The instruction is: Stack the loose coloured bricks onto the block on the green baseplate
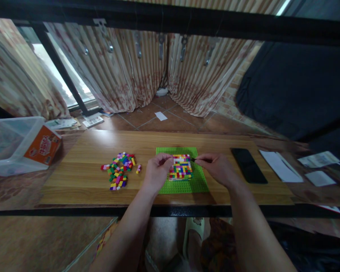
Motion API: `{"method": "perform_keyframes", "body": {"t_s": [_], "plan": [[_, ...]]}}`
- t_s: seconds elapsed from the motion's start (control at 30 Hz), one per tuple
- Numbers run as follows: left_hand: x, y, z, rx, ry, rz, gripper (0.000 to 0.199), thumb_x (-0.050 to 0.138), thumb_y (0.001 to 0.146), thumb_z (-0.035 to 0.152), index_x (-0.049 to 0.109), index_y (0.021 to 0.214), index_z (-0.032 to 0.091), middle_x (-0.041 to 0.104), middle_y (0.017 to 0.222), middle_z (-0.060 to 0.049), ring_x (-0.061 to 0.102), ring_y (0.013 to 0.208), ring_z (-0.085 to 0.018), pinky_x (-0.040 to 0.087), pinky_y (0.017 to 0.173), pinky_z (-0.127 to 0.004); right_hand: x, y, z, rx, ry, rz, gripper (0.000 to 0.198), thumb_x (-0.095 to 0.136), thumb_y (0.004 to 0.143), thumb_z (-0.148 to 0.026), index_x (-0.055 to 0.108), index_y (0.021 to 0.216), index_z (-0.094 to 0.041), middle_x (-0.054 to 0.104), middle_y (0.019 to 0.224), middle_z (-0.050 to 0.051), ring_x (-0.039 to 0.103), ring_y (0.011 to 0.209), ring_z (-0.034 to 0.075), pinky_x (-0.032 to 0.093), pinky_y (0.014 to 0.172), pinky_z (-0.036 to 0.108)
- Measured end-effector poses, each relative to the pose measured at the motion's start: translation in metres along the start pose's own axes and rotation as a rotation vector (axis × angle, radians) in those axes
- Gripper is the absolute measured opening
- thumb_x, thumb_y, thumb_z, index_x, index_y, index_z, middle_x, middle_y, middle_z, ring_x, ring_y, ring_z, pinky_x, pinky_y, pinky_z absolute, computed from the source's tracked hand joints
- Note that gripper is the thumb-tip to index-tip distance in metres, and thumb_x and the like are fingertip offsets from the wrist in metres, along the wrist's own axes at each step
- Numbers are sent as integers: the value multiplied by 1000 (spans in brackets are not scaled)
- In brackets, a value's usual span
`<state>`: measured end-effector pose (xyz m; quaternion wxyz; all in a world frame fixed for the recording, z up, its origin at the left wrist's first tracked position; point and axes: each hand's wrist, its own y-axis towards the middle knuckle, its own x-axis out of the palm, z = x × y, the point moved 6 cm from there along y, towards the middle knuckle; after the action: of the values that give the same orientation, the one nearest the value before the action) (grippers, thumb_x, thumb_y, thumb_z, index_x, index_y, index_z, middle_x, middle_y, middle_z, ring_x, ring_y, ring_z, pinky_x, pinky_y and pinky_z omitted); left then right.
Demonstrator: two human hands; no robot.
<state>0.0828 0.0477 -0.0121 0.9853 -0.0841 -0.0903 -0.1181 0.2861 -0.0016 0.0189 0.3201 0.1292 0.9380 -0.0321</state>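
A block built of many-coloured toy bricks (pixel 183 168) stands on a green studded baseplate (pixel 200 185), in the middle of the wooden board. My left hand (pixel 157 172) is at the block's left edge, thumb and forefinger closed against its upper left corner. My right hand (pixel 215 166) is just off the block's upper right corner, its thumb and fingers pinched on a small dark piece (pixel 193 160). That piece is too small to tell its kind. Left of the baseplate lies a loose pile of coloured toy bricks (pixel 120 170), with a few small bricks (pixel 138 169) apart from it.
On the board's right side lies a black phone (pixel 248 165), with white paper (pixel 282 166) beyond it. A clear plastic box (pixel 14 147) with an orange label stands at the far left. A dark bar (pixel 102 212) runs along the near edge. Curtains hang behind.
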Motion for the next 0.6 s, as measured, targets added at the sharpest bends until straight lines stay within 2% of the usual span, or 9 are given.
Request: {"method": "perform_keyframes", "body": {"t_s": [0.1, 0.2, 0.37, 0.6], "plan": [[5, 0, 0, 44, 112, -73, 16, 68, 75, 27, 72, 85, 16, 67, 72, -1, 57, 61, -11, 44, 58, -22, 7, 1, -1, -8, -25, -31, 13, 67, 74, -31, 77, 74, -22, 77, 78, 3, 69, 74, 21, 48, 71, 32], [13, -5, 5, 118, 346, -145, 19, 62, 80, 24, 73, 92, 15, 71, 79, -3, 60, 67, -13, 45, 62, -24, 14, 4, -2, -18, -51, -44, 11, 66, 74, -27, 76, 74, -21, 76, 76, 2, 68, 72, 20, 48, 69, 30], [20, -11, 12, 235, 722, -162, 27, 54, 86, 21, 73, 106, 19, 74, 86, -4, 61, 66, -15, 47, 66, -27, 19, 9, 0, -21, -64, -20, 9, 67, 72, -25, 75, 72, -20, 75, 70, 2, 66, 66, 18, 45, 63, 29], [24, -12, 14, 326, 837, -173, 29, 54, 86, 19, 72, 108, 19, 73, 91, -6, 61, 66, -15, 47, 67, -27, 22, 12, 7, -1, 15, 20, 7, 70, 68, -25, 73, 71, -19, 73, 67, 2, 64, 62, 17, 46, 61, 28]]}}
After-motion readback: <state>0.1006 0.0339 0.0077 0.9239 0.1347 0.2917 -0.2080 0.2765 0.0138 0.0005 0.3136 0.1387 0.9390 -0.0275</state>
